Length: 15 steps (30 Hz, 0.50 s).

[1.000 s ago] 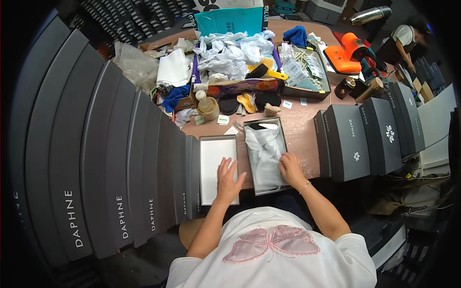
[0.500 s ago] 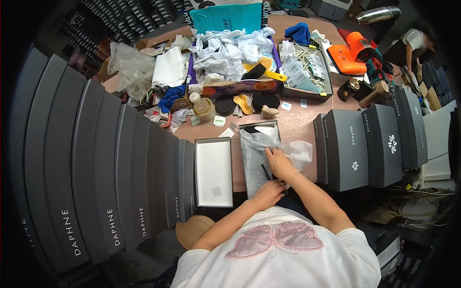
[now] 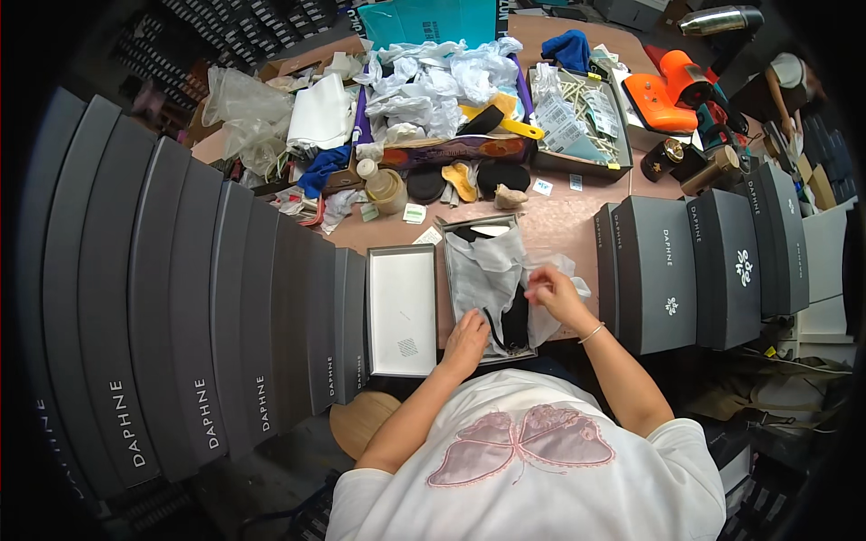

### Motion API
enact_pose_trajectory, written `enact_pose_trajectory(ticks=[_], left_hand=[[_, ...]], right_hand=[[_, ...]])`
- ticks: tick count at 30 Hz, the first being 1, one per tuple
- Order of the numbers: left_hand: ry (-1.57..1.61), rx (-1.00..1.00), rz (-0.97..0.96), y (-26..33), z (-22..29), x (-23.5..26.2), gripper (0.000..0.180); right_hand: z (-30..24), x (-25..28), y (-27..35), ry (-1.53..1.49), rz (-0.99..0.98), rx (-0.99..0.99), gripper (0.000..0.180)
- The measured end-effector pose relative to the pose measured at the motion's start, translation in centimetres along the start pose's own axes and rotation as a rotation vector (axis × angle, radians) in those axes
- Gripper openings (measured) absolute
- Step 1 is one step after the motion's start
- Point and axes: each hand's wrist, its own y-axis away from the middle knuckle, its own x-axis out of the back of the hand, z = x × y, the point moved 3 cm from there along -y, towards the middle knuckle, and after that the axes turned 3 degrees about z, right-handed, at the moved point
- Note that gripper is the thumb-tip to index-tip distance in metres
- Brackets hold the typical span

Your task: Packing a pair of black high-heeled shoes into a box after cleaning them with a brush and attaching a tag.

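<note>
Left hand (image 3: 466, 341) is resting half-bent on tissue paper (image 3: 484, 270), box's (image 3: 448, 270) 7 o'clock. Right hand (image 3: 552, 292) is sitting curled at 3; can't tell either grip.

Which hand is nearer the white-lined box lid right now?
Left. The left hand is just right of the lid, at the open box's left edge; the right hand is farther away, by that box's right edge.
</note>
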Motion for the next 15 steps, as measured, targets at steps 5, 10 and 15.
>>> enact_pose_trajectory(ticks=[5, 10, 15], left_hand=[[0.372, 0.095, 0.340, 0.3, -0.9, 2.5, 0.016], [1.445, 0.889, 1.043, 7.0, -4.4, 2.5, 0.008], [1.269, 0.951, 0.203, 11.3, -2.4, 2.1, 0.022]], right_hand=[[-4.6, -3.1, 3.8, 0.620, -0.196, 0.271, 0.024], [-4.2, -6.2, 4.7, 0.585, -0.287, 0.240, 0.039], [-4.2, -7.3, 0.7, 0.959, 0.091, 0.497, 0.046]])
